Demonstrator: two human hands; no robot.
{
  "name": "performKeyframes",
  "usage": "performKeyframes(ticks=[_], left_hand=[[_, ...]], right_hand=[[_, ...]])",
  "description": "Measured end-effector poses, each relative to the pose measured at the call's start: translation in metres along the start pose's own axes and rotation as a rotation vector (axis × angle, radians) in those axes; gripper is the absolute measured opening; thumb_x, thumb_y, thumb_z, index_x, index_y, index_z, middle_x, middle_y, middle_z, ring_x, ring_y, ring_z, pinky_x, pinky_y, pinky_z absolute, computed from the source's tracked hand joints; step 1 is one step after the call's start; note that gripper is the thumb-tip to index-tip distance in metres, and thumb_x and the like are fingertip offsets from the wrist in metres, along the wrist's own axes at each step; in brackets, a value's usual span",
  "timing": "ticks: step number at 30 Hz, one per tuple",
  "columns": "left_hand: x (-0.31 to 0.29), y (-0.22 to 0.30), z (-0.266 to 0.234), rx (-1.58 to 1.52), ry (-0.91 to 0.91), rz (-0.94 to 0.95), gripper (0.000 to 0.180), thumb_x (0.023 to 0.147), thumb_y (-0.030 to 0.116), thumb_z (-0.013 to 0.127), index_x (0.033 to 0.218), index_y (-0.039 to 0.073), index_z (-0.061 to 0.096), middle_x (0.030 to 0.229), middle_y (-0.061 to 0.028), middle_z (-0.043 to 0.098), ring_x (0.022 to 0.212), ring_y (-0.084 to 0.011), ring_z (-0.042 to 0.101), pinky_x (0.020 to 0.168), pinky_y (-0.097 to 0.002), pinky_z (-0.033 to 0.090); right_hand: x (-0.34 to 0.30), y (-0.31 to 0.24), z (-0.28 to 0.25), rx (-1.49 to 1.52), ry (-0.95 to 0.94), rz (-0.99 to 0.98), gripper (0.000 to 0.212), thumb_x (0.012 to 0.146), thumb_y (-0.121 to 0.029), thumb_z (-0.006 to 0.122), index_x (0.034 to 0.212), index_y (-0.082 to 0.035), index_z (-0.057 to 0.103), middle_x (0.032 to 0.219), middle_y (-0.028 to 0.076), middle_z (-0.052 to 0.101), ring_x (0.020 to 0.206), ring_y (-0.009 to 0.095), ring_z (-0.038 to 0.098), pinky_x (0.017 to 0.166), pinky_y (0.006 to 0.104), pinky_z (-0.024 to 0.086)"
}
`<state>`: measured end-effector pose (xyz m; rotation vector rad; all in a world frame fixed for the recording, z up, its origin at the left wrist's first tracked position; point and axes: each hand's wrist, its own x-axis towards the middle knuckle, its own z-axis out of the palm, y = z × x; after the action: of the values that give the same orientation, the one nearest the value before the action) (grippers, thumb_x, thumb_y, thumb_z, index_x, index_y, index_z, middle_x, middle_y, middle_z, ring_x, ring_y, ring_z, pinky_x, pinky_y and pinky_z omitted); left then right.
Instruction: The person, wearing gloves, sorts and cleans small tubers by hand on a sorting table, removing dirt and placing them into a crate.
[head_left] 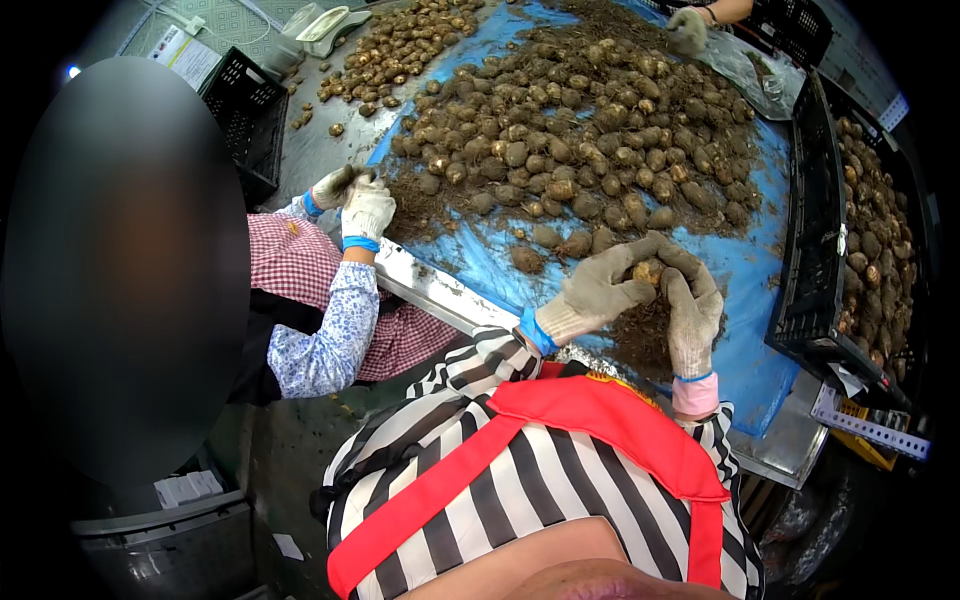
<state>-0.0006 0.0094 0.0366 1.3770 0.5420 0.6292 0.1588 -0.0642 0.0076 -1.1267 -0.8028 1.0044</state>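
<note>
In a dirty white work glove, my left hand (pixel 590 292) curls its fingers round a small brown taro (pixel 648 271) at the near edge of the table. My right hand (pixel 694 308), gloved too, closes on the same taro from the right. The fingertips of both gloves nearly meet over it and cover much of its surface. Beyond my hands lies a large heap of hairy brown taros (pixel 570 140) on a blue plastic sheet (pixel 480 265). Loose dirt and root fibres (pixel 640 340) gather on the sheet below my hands.
At the right stands a black crate (pixel 800 250) filled with taros. A co-worker's gloved hands (pixel 365 208) work at the left table edge. Another person's gloved hand (pixel 688 30) is by a clear plastic bag (pixel 755 75). Cleaner taros (pixel 400 50) lie far left near a black crate (pixel 245 120).
</note>
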Motion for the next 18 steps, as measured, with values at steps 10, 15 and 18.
performKeyframes(ticks=[10, 15, 18], left_hand=[[0.007, -0.008, 0.011, 0.626, 0.156, 0.102, 0.058, 0.083, 0.017, 0.073, 0.139, 0.007, 0.059, 0.139, -0.0189, 0.060, 0.131, -0.0355, 0.054, 0.112, -0.0422, 0.043], [0.003, -0.013, 0.013, 0.508, 0.262, 0.129, 0.057, 0.082, 0.018, 0.077, 0.136, 0.007, 0.062, 0.129, -0.0179, 0.065, 0.122, -0.0313, 0.062, 0.105, -0.0390, 0.048], [0.004, -0.016, 0.016, 0.321, 0.316, 0.093, 0.053, 0.088, 0.019, 0.074, 0.136, 0.003, 0.061, 0.123, -0.0144, 0.067, 0.112, -0.0242, 0.065, 0.099, -0.0339, 0.050]], right_hand=[[0.007, 0.048, -0.006, 0.127, -0.008, -0.057, 0.049, 0.108, -0.032, 0.052, 0.138, 0.006, 0.057, 0.138, 0.013, 0.061, 0.122, 0.020, 0.058, 0.106, 0.0345, 0.045], [0.004, 0.038, -0.001, 0.333, 0.020, 0.018, 0.046, 0.107, -0.024, 0.055, 0.141, 0.007, 0.054, 0.133, 0.013, 0.064, 0.120, 0.021, 0.060, 0.105, 0.0365, 0.047], [0.003, 0.026, 0.009, 0.393, 0.074, 0.036, 0.043, 0.106, -0.017, 0.056, 0.141, 0.007, 0.053, 0.127, 0.012, 0.066, 0.115, 0.019, 0.063, 0.100, 0.0341, 0.050]])
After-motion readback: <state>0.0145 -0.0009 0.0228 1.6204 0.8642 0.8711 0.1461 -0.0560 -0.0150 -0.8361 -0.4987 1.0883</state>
